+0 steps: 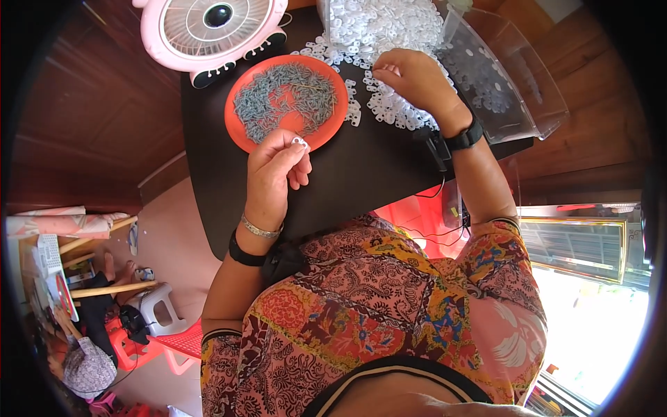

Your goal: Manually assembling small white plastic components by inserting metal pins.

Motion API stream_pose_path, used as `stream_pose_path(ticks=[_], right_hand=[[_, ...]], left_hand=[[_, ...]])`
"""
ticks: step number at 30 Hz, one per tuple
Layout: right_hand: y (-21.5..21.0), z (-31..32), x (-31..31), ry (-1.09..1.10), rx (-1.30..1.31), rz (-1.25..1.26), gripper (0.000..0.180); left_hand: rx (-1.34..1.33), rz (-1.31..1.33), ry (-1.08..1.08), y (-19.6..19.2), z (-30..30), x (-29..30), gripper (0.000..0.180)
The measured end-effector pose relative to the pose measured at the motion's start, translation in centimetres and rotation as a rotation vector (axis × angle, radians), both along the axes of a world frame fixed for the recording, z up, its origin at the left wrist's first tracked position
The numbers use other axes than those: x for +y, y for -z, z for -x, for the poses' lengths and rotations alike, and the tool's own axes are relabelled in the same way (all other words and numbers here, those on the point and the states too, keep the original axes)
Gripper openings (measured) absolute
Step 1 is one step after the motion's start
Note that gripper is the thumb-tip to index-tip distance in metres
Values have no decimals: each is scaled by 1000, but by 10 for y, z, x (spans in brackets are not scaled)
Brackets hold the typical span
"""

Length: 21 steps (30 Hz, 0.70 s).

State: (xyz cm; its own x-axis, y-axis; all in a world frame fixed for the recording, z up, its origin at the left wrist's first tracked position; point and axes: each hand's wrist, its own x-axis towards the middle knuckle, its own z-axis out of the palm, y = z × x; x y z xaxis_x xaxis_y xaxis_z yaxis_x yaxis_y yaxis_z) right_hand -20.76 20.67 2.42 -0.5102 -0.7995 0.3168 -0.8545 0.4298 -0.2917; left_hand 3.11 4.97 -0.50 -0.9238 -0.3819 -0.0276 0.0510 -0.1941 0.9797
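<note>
Close to the near rim of an orange plate (236, 131), my left hand (269, 167) is closed, pinching a small white plastic clip (300, 142) with holes between thumb and forefinger. Many small grey screws (260, 104) lie in the plate, heaped in a ring with the orange bottom showing in the middle. Over the loose white clips (396, 111) on the table's right side, my right hand (417, 80) has its fingers curled together. Whatever those fingertips hold, if anything, is hidden. Both wrists carry dark bands.
A pink fan (153, 35) stands at the table's far left. At the back, a clear bin (328, 24) overflows with white clips. Another clear plastic bin (549, 115) sits at the right edge of the dark table (361, 170). Left and below, another person (89, 365) sits near red stools.
</note>
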Motion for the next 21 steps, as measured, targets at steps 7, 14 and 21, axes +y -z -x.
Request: stream_pose_path(ticks=[7, 14, 21], right_hand=[[13, -9, -9, -149, -134, 7, 15], [8, -36, -48, -360, -79, 7, 17], [22, -56, -85, -439, 101, -168, 16]], left_hand=[[7, -43, -30, 2, 1, -1, 14], [-12, -57, -60, 3, 1, -1, 14], [-15, -73, -46, 4, 2, -2, 14]])
